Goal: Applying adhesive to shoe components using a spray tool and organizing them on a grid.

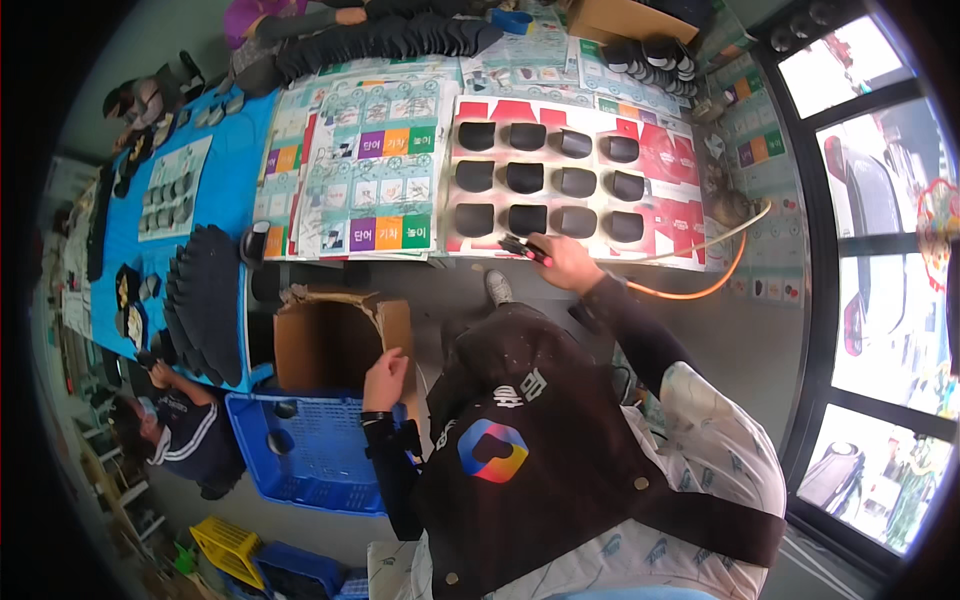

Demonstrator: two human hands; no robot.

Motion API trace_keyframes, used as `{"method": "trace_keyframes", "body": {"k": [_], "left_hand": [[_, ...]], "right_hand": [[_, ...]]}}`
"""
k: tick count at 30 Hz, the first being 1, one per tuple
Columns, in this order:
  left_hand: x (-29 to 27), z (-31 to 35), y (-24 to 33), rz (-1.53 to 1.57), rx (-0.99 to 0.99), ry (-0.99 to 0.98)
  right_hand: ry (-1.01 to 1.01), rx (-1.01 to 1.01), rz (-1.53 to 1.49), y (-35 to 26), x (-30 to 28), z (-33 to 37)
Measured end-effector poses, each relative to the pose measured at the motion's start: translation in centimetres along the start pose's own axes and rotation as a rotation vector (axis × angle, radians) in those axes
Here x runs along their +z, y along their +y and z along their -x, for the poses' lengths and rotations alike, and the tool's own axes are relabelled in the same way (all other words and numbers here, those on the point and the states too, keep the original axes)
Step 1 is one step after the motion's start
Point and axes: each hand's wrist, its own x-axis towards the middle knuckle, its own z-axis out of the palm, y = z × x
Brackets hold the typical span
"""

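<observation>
My right hand (565, 263) is closed round a small dark spray gun (522, 247) at the near edge of the work table. An orange hose (690, 294) runs from near that hand to the right. Just beyond the gun, several black curved pieces (524, 178), each with a rounded edge, lie in rows on a red-and-white printed sheet (665, 150). Their surfaces look partly shiny. My left hand (386, 378) hangs low, fingers loosely curled in with nothing seen in them. It is next to an open cardboard box (395, 330), apart from the table.
Printed sheets (375, 190) are stacked left of the pieces. A long row of dark pieces (400, 42) lies at the back. A blue crate (300, 460) stands on the floor at left. Several people work around the tables, one person (185, 430) at lower left. Windows line the right.
</observation>
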Motion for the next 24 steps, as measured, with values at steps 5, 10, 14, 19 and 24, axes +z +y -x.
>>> {"method": "trace_keyframes", "body": {"k": [5,10,14,19,24], "left_hand": [[0.2,4.8,-2.7,0.064,-0.127,0.154],[4.6,9.5,-9.9,-0.016,-0.262,0.118],[7.2,10.8,-11.0,0.031,-0.333,0.091],[7.1,9.0,-10.4,0.091,-0.321,0.099],[4.4,5.4,-5.7,0.115,-0.275,0.108]], "right_hand": [[-0.055,0.045,0.033,0.4,1.9,-6.5],[-0.2,0.063,0.025,1.0,1.7,-8.1],[-0.04,0.069,-0.048,1.1,1.7,-8.9],[-0.193,0.025,-0.05,2.9,1.2,-9.0],[-0.155,0.017,-0.067,2.1,1.3,-10.3]]}}
